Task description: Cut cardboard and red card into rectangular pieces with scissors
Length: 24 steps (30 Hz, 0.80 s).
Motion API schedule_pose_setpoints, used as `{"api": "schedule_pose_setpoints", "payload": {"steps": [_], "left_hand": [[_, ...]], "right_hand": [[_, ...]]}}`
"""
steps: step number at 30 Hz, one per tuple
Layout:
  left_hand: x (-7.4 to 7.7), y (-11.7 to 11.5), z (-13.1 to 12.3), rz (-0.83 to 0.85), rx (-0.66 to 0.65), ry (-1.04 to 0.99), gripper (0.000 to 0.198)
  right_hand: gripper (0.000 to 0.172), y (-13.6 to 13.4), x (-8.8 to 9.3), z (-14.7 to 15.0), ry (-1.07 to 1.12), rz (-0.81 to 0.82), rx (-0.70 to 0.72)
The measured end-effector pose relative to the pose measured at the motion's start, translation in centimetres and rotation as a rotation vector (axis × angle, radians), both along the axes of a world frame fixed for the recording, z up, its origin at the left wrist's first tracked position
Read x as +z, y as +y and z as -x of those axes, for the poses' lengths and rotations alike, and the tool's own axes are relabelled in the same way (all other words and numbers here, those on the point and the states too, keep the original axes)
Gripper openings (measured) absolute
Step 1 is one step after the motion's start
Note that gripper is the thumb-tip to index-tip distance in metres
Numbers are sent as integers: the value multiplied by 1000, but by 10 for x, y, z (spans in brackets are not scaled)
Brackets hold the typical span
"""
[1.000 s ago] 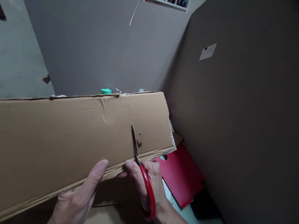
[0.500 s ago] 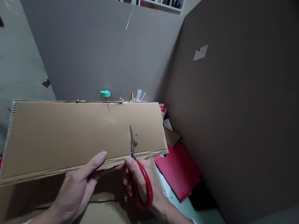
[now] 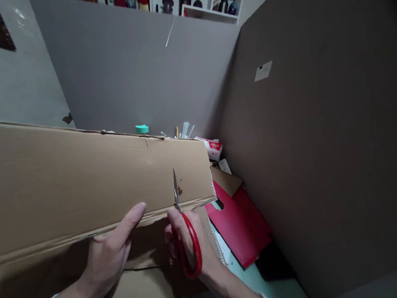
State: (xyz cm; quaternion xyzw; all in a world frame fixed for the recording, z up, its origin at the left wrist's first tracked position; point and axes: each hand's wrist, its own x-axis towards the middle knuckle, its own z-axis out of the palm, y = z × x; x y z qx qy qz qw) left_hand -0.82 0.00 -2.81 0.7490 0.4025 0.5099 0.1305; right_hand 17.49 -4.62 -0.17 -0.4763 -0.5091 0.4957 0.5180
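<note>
A long piece of brown cardboard (image 3: 90, 175) is held up in front of me, tilted, with torn corrugated ends. My left hand (image 3: 114, 247) grips its lower edge, thumb on the near face and fingers behind. In my right hand (image 3: 189, 241) is a pair of scissors (image 3: 192, 250) with red handles. One blade lies over the near face of the cardboard, rising from the lower edge beside a small brown stain. The other blade is hidden behind the sheet. Below, more cardboard (image 3: 157, 287) lies on the table.
A red folder (image 3: 243, 225) and a red-and-white packet (image 3: 213, 148) lie to the right on the pale green table (image 3: 279, 293). Grey partitions (image 3: 121, 67) rise behind and at the right. A turquoise lid (image 3: 142, 128) shows past the cardboard.
The cardboard's left end has swung closer and out past the left edge of view, while its right end has shifted slightly left. Both hands keep their hold.
</note>
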Motion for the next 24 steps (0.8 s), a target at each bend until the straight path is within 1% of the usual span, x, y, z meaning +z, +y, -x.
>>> {"api": "schedule_pose_setpoints", "payload": {"steps": [2, 3, 5, 7, 10, 13, 16, 18, 19, 21, 23, 24], "left_hand": [[-17, 0, 10, -90, 62, 98, 41], [-22, -1, 13, -160, 101, 185, 45], [-27, -6, 13, -220, 124, 326, 53], [-28, -13, 9, -249, 131, 412, 58], [-29, -20, 2, -266, 166, 400, 59], [-30, -21, 0, -246, 150, 389, 56], [-30, -16, 3, -206, 138, 412, 54], [-29, -13, 4, -227, 139, 434, 56], [-28, -12, 3, -241, 137, 443, 58], [-27, -11, 1, -259, 136, 440, 64], [-26, -13, -1, -223, 115, 407, 69], [-25, -14, -2, -184, 102, 376, 70]], "right_hand": [[60, -2, 4, -1, -132, -44, -65], [58, -3, 6, 0, -191, -68, -102], [55, -3, 9, 1, -295, -108, -173], [49, -2, 11, 2, -330, -121, -216], [45, 0, 16, 1, -350, -130, -235], [47, 1, 20, -3, -366, -135, -213], [54, 1, 22, -8, -361, -126, -122], [56, 1, 21, -12, -331, -124, -49], [54, 1, 20, -14, -312, -126, -27], [41, 0, 17, -17, -277, -133, -27], [26, -1, 16, -18, -241, -148, -73], [24, -2, 16, -17, -226, -159, -95]]}}
